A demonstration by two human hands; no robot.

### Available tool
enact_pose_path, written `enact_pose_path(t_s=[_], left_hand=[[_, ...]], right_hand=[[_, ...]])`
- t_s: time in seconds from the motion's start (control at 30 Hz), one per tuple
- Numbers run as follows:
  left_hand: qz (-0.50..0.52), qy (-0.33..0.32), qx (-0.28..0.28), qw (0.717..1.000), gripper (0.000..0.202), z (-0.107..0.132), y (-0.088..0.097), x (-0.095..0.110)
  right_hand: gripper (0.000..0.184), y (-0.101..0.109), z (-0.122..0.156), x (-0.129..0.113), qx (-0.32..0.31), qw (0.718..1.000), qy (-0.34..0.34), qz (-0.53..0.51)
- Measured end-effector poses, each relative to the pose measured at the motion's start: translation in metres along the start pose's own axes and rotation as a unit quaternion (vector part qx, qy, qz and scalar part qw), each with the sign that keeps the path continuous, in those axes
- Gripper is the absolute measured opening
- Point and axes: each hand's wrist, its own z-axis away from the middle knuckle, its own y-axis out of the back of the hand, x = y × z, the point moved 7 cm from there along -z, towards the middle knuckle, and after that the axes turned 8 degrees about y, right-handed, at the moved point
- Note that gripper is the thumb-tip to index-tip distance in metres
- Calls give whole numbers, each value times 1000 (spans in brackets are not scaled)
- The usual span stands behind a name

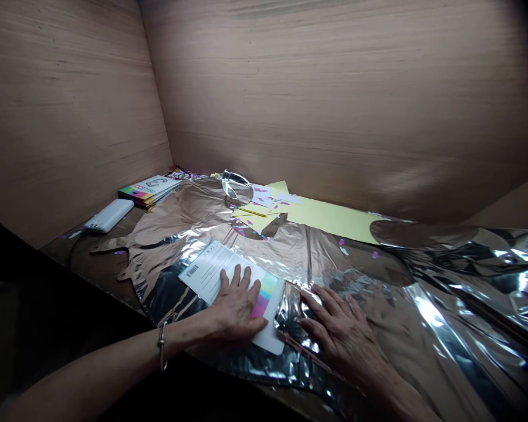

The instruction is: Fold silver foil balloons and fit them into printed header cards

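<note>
My left hand [235, 310] lies with spread fingers on a white printed card [211, 271], which has a barcode at its far left corner and a pastel rainbow band near my thumb. The card rests on a large, crinkled metallic foil sheet [171, 234] with lobed edges, probably a flattened foil balloon. My right hand [343, 331] lies flat on the foil just right of the card, with its fingers apart and nothing in them. The part of the card under my left palm is hidden.
Yellow paper sheets [330, 218], small printed paper pieces [264, 196] and clear plastic glasses [235, 184] lie beyond the foil. A white power bank [109, 215] with a dark cable and a stack of booklets [149, 190] sit at left. Wood-panelled walls [334, 88] close off the back.
</note>
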Motion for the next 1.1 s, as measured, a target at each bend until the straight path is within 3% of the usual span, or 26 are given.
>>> enact_pose_path(t_s=[0.6, 0.73, 0.87, 1.1], left_hand=[[-43, 35, -23, 998, 69, -6, 11, 20], [-21, 37, -28, 999, 60, -5, 19, 19], [-11, 38, -17, 999, 57, -5, 26, 16], [-5, 27, -8, 1000, 54, -7, 31, 16]], right_hand=[[41, 7, -3, -8, 12, 1000, 0, -14], [40, 16, -8, -17, 8, 999, 33, -34], [42, 19, -14, -24, -21, 996, 66, -60], [42, 9, -33, -31, -79, 993, 40, -80]])
